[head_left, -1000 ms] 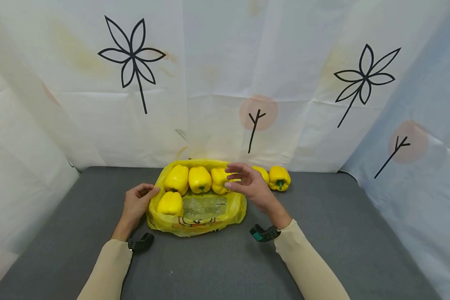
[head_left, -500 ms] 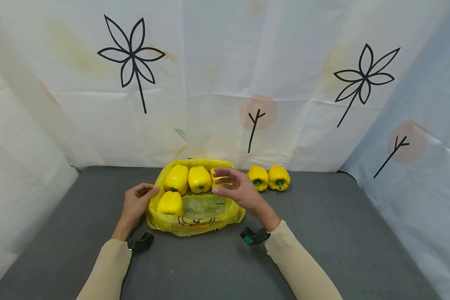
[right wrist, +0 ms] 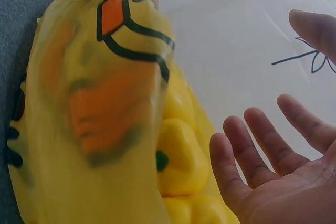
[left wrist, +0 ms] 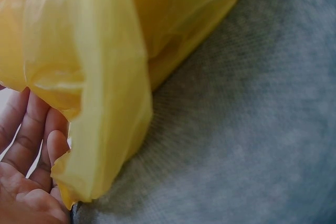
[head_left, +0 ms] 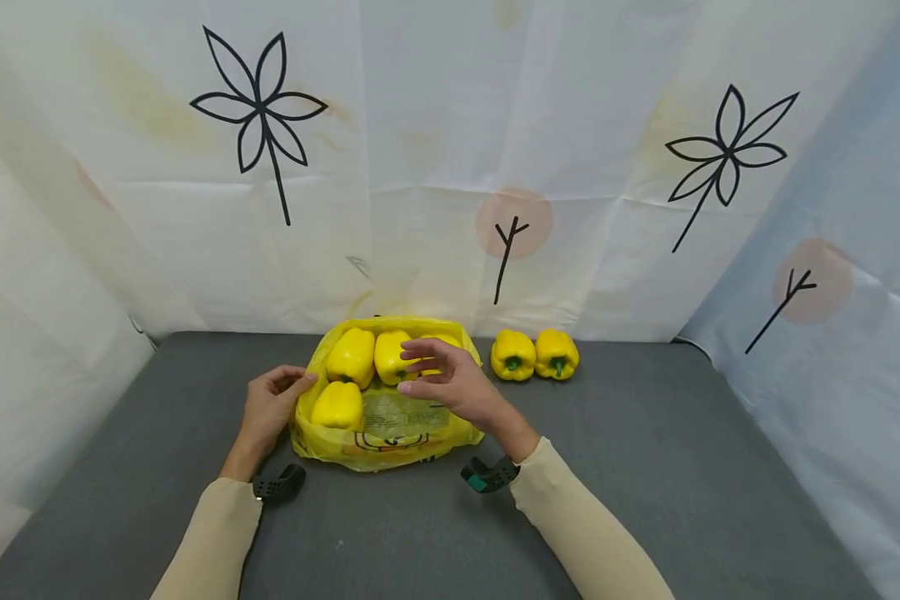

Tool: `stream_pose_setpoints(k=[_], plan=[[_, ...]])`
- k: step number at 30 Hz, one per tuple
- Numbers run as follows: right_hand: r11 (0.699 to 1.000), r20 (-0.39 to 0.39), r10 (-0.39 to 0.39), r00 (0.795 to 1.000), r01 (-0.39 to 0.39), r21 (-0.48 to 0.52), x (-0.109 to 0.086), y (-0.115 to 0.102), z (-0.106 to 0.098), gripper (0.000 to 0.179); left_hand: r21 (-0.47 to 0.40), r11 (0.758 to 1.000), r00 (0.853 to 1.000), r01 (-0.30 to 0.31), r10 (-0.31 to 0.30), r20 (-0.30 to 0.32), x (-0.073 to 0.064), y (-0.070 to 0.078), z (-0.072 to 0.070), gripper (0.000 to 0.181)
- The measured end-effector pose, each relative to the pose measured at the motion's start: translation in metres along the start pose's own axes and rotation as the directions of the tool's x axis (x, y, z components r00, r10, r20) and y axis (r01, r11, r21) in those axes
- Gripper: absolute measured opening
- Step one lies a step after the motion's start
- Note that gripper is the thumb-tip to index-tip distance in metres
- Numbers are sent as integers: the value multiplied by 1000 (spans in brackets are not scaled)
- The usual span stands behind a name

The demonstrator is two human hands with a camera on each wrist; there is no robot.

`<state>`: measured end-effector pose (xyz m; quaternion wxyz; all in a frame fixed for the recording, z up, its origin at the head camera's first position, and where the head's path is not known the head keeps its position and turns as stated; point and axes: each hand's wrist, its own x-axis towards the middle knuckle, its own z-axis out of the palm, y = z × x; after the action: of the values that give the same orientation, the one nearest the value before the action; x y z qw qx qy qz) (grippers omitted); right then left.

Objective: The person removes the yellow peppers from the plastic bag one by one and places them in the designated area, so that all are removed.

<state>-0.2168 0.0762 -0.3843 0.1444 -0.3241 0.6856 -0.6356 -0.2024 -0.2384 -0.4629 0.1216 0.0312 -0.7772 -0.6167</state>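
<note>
A yellow plastic bag (head_left: pixel 311 442) lies with its mouth spread wide, holding several yellow bell peppers (head_left: pixel 350 358). At the bag's left rim, my left hand (head_left: pixel 264 408) pinches the plastic between thumb and fingers. The left wrist view shows loose bag film (left wrist: pixel 105 87) hanging in front of the fingers of that hand (left wrist: pixel 34 140). My right hand (head_left: pixel 457 387) hovers over the right side of the bag with fingers spread and nothing in them, partly covering the peppers at the back right. In the right wrist view, its palm (right wrist: pixel 278 182) faces the peppers (right wrist: pixel 181 156).
Two more yellow bell peppers (head_left: pixel 513 355) (head_left: pixel 557 354) sit side by side on the grey table (head_left: pixel 645 467), right of the bag. A white printed curtain (head_left: pixel 420 167) rises behind the table's back edge. Each wrist wears a black strap (head_left: pixel 489 475).
My right hand has moved left, from beside the two loose peppers to over the bag, uncovering them both. My left hand stays at the bag's left rim.
</note>
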Motion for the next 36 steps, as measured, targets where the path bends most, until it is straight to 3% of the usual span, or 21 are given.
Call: stream_pose_setpoints(k=[13, 36], plan=[[997, 25, 79, 997, -78, -23, 10, 3, 19, 59, -12, 1000, 1000, -24, 24, 2, 1, -2, 1, 37], [975, 48, 195, 980, -188, -119, 28, 16, 41, 62, -14, 1000, 1000, -5, 5, -5, -2, 1, 1, 39]])
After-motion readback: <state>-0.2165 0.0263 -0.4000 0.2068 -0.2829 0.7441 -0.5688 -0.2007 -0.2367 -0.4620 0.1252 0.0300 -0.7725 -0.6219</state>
